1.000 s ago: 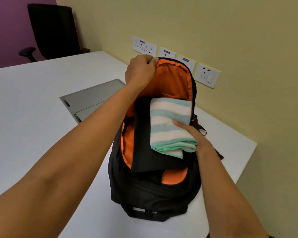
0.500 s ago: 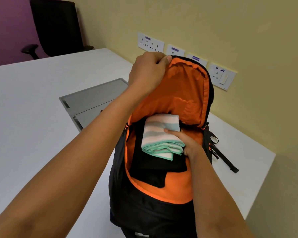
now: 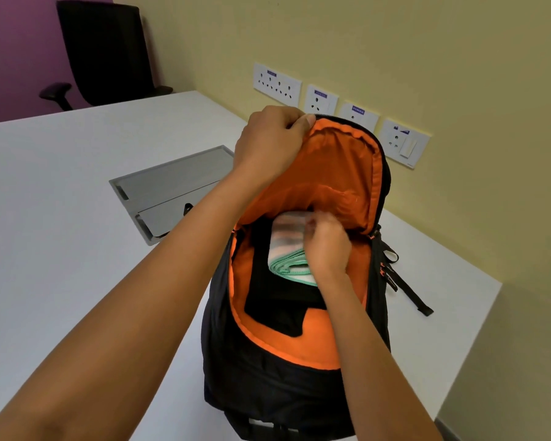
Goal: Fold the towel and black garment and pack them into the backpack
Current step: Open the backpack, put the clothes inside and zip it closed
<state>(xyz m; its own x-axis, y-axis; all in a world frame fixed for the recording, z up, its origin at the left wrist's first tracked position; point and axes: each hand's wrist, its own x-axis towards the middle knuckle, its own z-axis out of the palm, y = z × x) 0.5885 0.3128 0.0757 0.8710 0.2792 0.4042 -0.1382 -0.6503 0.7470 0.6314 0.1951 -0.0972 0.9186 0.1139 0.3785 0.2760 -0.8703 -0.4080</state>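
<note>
Backpack (image 3: 268, 393): black with a bright orange lining, standing upright on the near part of the table. Its main compartment is wide open and the lid flap is lifted up and back.
Black garment (image 3: 268, 294): folded flat inside the open compartment against the orange lining. One corner hangs down towards the near rim.
Towel (image 3: 287, 249): folded, with pale stripes and mint-green edges. It lies on top of the black garment inside the backpack, its far end tucked under the raised flap.
Right hand (image 3: 326, 249): reaches into the compartment and rests over the towel's right side. The fingers are motion-blurred, so I cannot tell whether they grip the towel or only press on it.
Left hand (image 3: 268, 144): fingers and thumb pinch the top edge of the backpack's flap at the zip line, holding it up.
Hands: apart, the left high on the flap and the right lower, inside the bag.
Strap (image 3: 407, 291): black webbing with orange accents, trailing from the backpack's right side onto the table.
Table (image 3: 61, 233): white, its right edge running along the wall.
Grey hatch (image 3: 172, 186): a two-part panel set flush in the table, left of the backpack.
Wall sockets (image 3: 277, 84): a row of white plates on the yellow wall behind the backpack.
Office chair (image 3: 109, 52): black, beyond the table's far edge, against a purple wall.
</note>
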